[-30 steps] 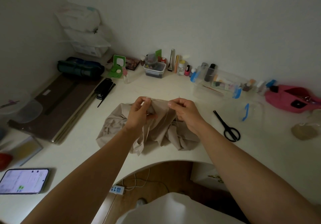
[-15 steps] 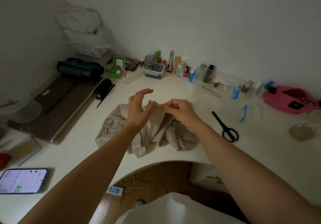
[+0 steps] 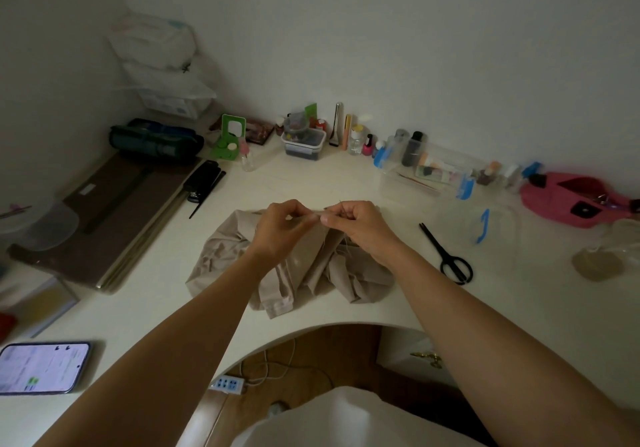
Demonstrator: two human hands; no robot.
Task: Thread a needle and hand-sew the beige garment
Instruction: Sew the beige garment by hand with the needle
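Observation:
The beige garment (image 3: 308, 266) lies crumpled on the white desk (image 3: 346, 183), its top edge lifted between both hands. My left hand (image 3: 280, 228) pinches that raised edge with thumb and fingers. My right hand (image 3: 356, 226) meets it fingertip to fingertip and pinches a thin needle (image 3: 341, 203), whose tip pokes up above the fingers. A fine thread (image 3: 344, 249) hangs from under my right hand onto the cloth.
Black scissors (image 3: 446, 254) lie to the right of the garment. A phone (image 3: 41, 368) rests at the front left, dark boards (image 3: 114, 218) at the left. Bottles and small boxes (image 3: 304, 141) line the back wall; a pink pouch (image 3: 568, 200) is far right.
My left hand, which had opened its fingers above the cloth half a second ago, has closed again on the garment's edge. My right hand stays at the fold with the needle.

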